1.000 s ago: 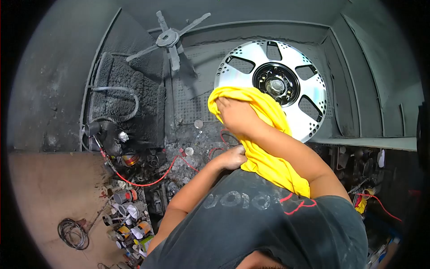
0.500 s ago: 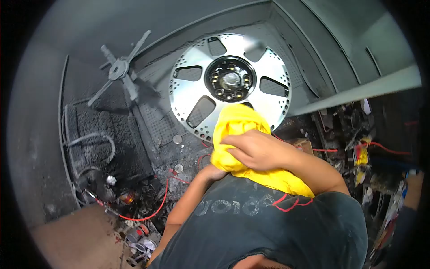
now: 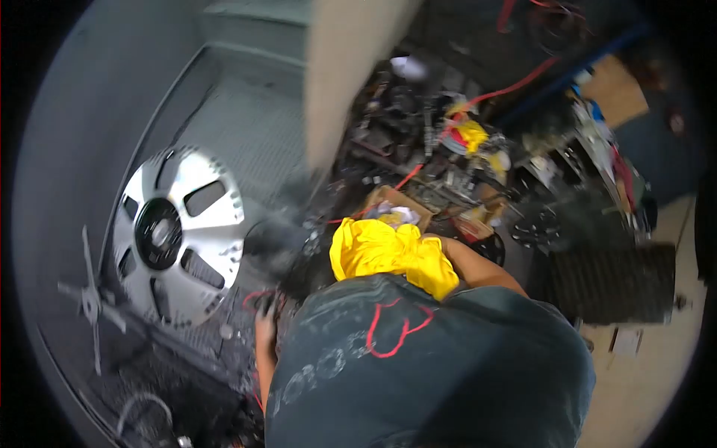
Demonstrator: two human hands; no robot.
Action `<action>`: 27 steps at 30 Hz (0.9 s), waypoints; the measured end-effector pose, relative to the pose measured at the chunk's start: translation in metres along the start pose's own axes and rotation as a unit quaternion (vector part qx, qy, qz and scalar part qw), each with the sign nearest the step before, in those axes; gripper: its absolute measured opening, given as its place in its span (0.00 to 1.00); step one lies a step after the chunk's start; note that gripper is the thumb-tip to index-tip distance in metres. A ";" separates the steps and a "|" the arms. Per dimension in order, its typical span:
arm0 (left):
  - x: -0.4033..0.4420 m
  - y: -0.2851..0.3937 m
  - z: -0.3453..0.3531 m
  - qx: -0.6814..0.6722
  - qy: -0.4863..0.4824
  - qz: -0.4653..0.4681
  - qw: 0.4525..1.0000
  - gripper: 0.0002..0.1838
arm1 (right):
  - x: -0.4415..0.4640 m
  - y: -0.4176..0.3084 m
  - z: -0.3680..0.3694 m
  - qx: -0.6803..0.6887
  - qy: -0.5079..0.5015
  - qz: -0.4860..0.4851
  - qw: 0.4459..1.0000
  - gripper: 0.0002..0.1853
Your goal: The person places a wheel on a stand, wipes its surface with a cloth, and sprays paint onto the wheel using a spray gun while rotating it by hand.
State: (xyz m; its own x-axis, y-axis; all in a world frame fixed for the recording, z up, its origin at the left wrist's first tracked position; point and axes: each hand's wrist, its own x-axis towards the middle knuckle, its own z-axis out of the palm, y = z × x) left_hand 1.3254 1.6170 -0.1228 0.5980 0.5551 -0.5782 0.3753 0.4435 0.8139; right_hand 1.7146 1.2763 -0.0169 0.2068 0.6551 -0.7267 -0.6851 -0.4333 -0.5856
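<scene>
In the head view a bundled yellow cloth (image 3: 381, 250) is in front of my chest. My right hand (image 3: 447, 248) is at its right side, mostly covered by the folds, and grips it. My left hand (image 3: 265, 322) is away from the cloth, low on the left, beside a thin red hose (image 3: 254, 295). Motion blur smears its fingers, so whether it holds anything is unclear. To the left of that hand lies a silver wheel rim (image 3: 213, 237) with slots, small holes near its edge and a dark centre.
A grey cross-shaped stand (image 3: 91, 306) is at the far left. Metal parts and clutter (image 3: 448, 172) crowd the right, with a cardboard box (image 3: 422, 215) beyond the cloth. A pale panel edge (image 3: 343, 82) rises between. A dark ribbed mat (image 3: 612, 284) lies at right.
My view has swung right, so the wheel rim now sits farther left. My left hand has left the cloth and moved down by the red hose. The cloth stays with my right hand.
</scene>
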 end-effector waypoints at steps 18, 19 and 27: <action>-0.139 -0.124 0.010 0.323 0.110 -0.036 0.939 0.28 | -0.022 -0.066 -0.508 -0.726 0.553 -0.196 0.360 0.41; -0.135 -0.089 0.035 0.247 0.135 -0.033 0.959 0.26 | 0.023 -0.056 -0.480 -0.669 0.537 -0.140 0.494 0.33; -0.184 -0.136 0.012 0.252 0.141 0.011 0.957 0.27 | 0.131 0.114 -0.148 -0.622 0.007 -0.022 0.782 0.23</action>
State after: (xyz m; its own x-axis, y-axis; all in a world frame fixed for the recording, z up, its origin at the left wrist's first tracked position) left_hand 1.1729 1.4458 -0.1262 0.4206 0.7601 -0.4953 0.7022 0.0729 0.7082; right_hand 1.7671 1.2210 -0.2322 0.2239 0.6832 -0.6951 0.5320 -0.6832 -0.5002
